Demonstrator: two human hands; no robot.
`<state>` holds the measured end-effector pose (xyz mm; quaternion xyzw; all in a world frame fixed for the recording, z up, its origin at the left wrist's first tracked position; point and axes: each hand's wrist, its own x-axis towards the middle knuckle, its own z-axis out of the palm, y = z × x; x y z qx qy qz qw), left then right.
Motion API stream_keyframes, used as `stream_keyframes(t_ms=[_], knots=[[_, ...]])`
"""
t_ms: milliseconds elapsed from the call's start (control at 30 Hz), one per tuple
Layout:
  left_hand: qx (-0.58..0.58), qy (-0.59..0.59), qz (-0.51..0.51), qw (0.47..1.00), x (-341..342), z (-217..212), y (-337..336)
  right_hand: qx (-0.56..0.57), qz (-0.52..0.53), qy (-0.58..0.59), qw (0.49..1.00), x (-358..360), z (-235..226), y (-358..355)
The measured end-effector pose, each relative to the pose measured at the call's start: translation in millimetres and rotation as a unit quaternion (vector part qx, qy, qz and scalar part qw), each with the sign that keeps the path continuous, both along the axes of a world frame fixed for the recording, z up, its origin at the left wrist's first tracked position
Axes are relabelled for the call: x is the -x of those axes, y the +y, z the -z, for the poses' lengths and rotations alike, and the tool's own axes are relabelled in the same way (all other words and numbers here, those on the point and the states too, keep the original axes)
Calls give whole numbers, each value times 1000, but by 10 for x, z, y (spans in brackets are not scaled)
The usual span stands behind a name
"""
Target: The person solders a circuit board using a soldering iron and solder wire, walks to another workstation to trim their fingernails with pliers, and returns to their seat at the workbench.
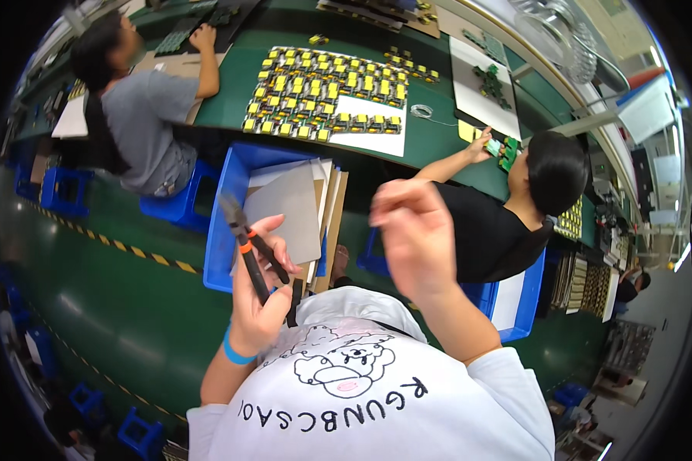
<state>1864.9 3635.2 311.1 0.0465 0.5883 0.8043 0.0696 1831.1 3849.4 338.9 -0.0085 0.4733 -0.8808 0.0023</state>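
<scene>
Left grip (257, 296): I'm closing it round the pliers (247, 246), raised before my chest.
Pliers' axis: I'm tilting them, nose up-left.
Right grip (411, 234): I'm hovering it beside them, blurred; can't tell if it's holding anything.

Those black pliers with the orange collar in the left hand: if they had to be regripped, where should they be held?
Probably by the black handles below the orange collar, coming from the palm side. The pliers stand nearly upright in the left hand, nose up and away, so the handles are the long part facing the fingers.
</scene>
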Motion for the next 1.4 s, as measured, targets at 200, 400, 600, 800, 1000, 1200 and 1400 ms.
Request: stream_keyframes(t_ms=[200, 400, 600, 800, 1000, 1200, 1400], knots=[[358, 188, 24, 914, 121, -825, 73, 365, -78, -92, 923, -31, -378, 47], [437, 267, 4, 859, 8, -919, 138, 399, -94, -73, 909, -81, -412, -11], [458, 304, -13, 835, -50, -872, 229, 332, -95, 5, 938, -64, -464, -60], [469, 334, -43, 816, -91, -847, 260, 309, -46, 21, 950, -79, -556, -106], [468, 311, -84, 823, -99, -867, 292, 246, -66, 71, 964, -53, -536, -85], [475, 311, -86, 819, -91, -858, 273, 221, -58, 63, 972, -49, -570, -106], [485, 315, -92, 811, -83, -840, 255, 167, -53, 73, 982, -36, -518, -96]])
